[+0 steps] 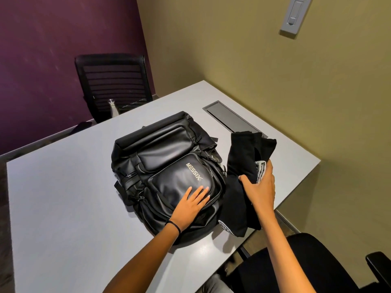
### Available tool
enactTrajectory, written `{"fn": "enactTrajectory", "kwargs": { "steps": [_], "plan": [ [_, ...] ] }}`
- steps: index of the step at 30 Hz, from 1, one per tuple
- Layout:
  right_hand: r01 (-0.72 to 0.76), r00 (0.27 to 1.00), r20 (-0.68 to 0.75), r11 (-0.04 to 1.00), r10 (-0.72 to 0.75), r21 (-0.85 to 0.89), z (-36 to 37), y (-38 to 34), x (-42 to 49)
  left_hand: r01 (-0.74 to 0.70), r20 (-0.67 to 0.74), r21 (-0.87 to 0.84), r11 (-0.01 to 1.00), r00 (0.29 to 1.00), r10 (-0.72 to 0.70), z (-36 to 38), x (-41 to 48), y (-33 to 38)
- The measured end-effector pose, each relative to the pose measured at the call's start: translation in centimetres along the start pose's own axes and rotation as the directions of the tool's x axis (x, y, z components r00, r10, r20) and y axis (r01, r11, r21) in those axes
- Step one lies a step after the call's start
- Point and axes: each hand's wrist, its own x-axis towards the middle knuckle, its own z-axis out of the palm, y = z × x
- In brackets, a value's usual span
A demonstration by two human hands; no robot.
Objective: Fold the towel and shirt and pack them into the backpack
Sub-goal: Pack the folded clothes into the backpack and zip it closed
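The scene is lit evenly and rather dimly from overhead. Soft highlights are thrown on the glossy black backpack (169, 166), and short, diffuse shadows are cast on the grey desk (63, 197) beneath it. Straight edges are bowed by wide-angle distortion (most plainly at the desk's far corner). Focus is held throughout, with slight softness.

one backpack (167, 172), two chairs (112, 81), two hands (191, 205)
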Motion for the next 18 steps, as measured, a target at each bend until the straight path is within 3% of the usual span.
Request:
{"fn": "enactTrajectory", "kwargs": {
  "steps": [6,12,18],
  "plan": [
    [0.129,0.989,-0.055,0.981,-0.138,-0.144,0.8,-0.2,-1.0,-0.055,-0.059,-0.131,0.99,0.997,0.048,-1.7,0.4,-1.9],
    [0.206,0.965,-0.096,0.936,-0.242,-0.283,1.7,0.1,-1.8,0.023,-0.136,-0.265,0.964,0.989,-0.061,-3.4,0.3,-4.0],
    [0.219,0.959,-0.11,0.93,-0.261,-0.294,2.2,0.6,-1.9,0.084,-0.213,-0.459,0.884,0.956,-0.201,-5.7,0.6,-6.8]
  ]
}}
